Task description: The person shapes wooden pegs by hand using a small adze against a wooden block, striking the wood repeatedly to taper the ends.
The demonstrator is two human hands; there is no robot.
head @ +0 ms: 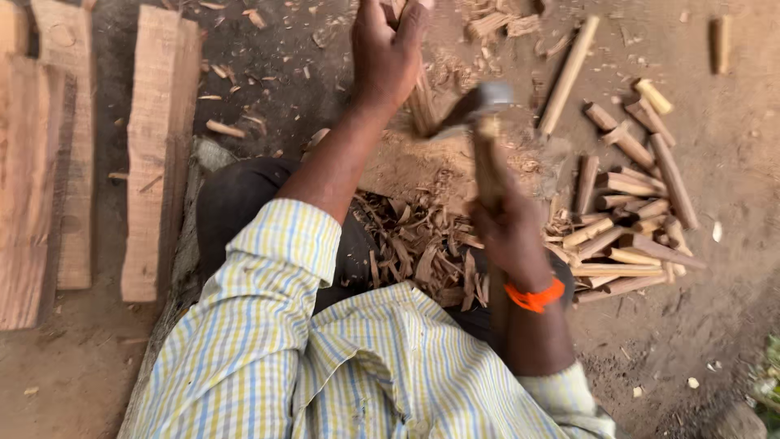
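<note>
Head view shows the right hand wrapped tight round the wooden handle of a blurred hammer above a heap of shavings, beside a pile of short sticks, while farther off the left hand grips an upright wooden stick on the dirt floor.

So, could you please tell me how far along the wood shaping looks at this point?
A pile of shaped pegs lies at the right, and shavings cover the ground, so many pieces look done. In hand: the left hand holds a stick upright while the right hand swings an adze. Uncut planks remain at the left.
</note>
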